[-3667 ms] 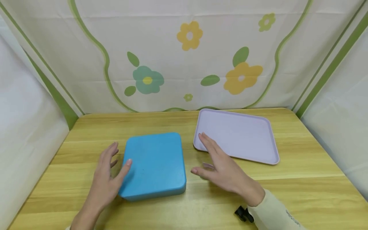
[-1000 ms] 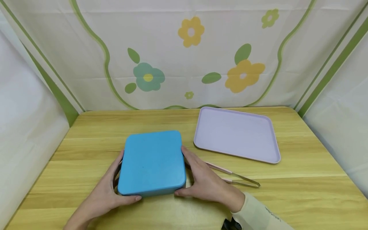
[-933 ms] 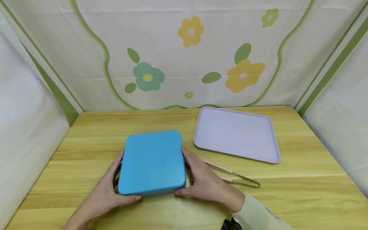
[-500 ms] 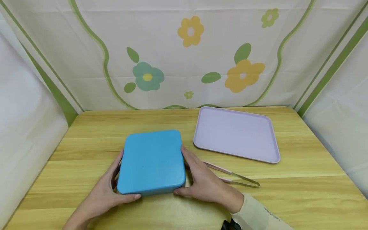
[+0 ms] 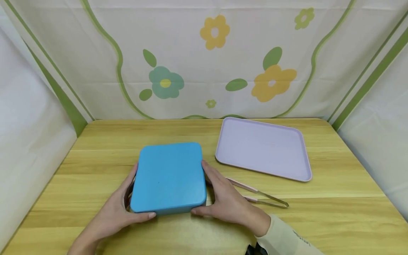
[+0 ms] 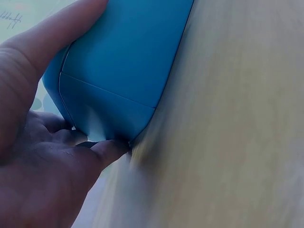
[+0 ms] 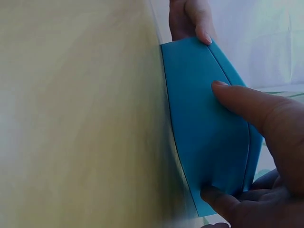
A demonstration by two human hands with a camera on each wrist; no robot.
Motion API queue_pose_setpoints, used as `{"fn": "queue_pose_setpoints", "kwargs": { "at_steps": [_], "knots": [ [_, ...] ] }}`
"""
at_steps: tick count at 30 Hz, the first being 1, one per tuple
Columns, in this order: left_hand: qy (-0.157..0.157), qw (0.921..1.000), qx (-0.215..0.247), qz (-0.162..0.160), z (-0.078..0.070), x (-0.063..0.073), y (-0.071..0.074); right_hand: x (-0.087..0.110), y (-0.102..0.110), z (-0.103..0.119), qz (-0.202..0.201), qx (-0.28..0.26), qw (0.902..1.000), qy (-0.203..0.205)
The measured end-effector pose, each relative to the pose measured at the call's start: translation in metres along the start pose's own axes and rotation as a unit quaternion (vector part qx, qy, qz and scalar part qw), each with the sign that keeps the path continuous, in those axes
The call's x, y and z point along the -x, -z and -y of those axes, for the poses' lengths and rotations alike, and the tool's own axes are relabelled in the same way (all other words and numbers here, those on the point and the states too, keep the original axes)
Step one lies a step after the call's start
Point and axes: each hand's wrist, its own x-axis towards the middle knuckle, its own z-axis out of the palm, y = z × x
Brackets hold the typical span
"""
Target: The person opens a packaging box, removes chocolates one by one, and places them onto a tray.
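A square blue box [image 5: 169, 179] with rounded corners sits on the wooden table, left of the middle. A seam runs around its side near the top in both wrist views, like the edge of a lid. My left hand [image 5: 116, 209] grips its left side, thumb along the near face and fingers on the far part of that side. From the right, my right hand [image 5: 224, 198] holds it likewise, thumb [image 7: 237, 97] on the near face. Tongs [image 5: 258, 193] with pink handles and metal arms lie beside my right hand, which partly hides them.
A pale purple tray [image 5: 262, 148] lies at the back right of the table [image 5: 334, 219]. A white flowered curtain [image 5: 191, 63] stands behind, with white cloth at both sides. Something black [image 5: 256, 249] shows by my right sleeve.
Earlier both hands were spread beside the box; they have since closed on its two sides. The tongs came into fuller view as my right hand shifted. Over the last second, hands and box barely move.
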Motion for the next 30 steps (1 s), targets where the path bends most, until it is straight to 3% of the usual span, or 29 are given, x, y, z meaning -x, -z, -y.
{"fn": "queue_pose_setpoints", "kwargs": {
  "at_steps": [8,16,30],
  "knots": [
    [-0.002,1.0,-0.001,-0.003,-0.0004,0.0018,-0.0025,0.0,-0.0001,0.0012,-0.008,-0.001,0.9999,0.015],
    [-0.02,0.9997,0.01,0.007,0.0004,0.0011,-0.0039,-0.0002,0.0003,0.0019,0.01,-0.006,0.9999,-0.002],
    [-0.014,0.9999,0.004,-0.002,0.0003,0.0001,-0.0058,0.0009,0.0008,0.0,-0.008,-0.005,0.9999,0.005]
  ]
}}
